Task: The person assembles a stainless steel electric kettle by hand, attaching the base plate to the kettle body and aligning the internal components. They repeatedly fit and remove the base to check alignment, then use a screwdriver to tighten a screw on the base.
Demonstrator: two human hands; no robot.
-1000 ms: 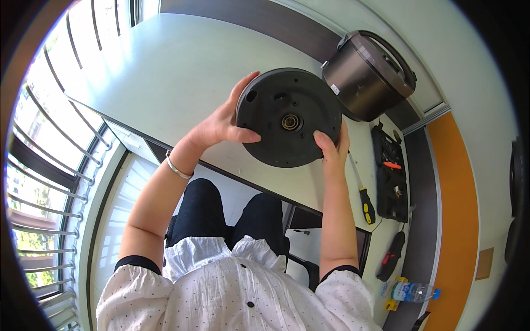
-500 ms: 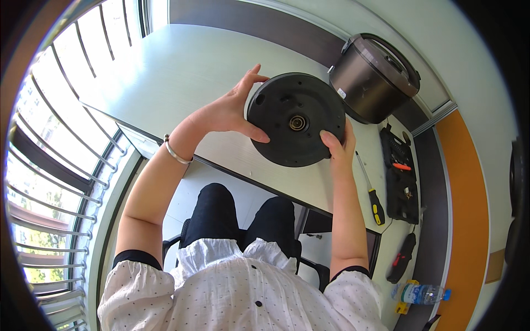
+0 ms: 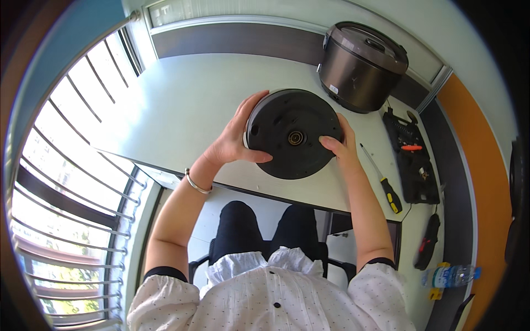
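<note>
A round black disc (image 3: pixel 284 160), with a small brass-coloured coil in its middle and small holes in its face, is held up over the desk between both hands. My left hand (image 3: pixel 234 138) closes round its left edge, thumb flat on the face and fingers behind the rim. On the opposite edge, my right hand (image 3: pixel 343 148) grips likewise, its thumb pressing the face near the coil. The disc's face is tilted toward me, and a thin pale edge shows behind its upper left rim. What lies on its far side is hidden.
The pale desk (image 3: pixel 182 105) carries a brown rice cooker (image 3: pixel 359 71) at the back right. Right of my right arm lie a yellow-and-black screwdriver (image 3: pixel 390 194), a black tool case (image 3: pixel 414 165), a black-and-red tool (image 3: pixel 428 243) and a water bottle (image 3: pixel 452 276).
The disc sits slightly lower in view and nearer my body. My left fingers, spread at the rim before, now wrap closer round it. The whole view has shifted somewhat.
</note>
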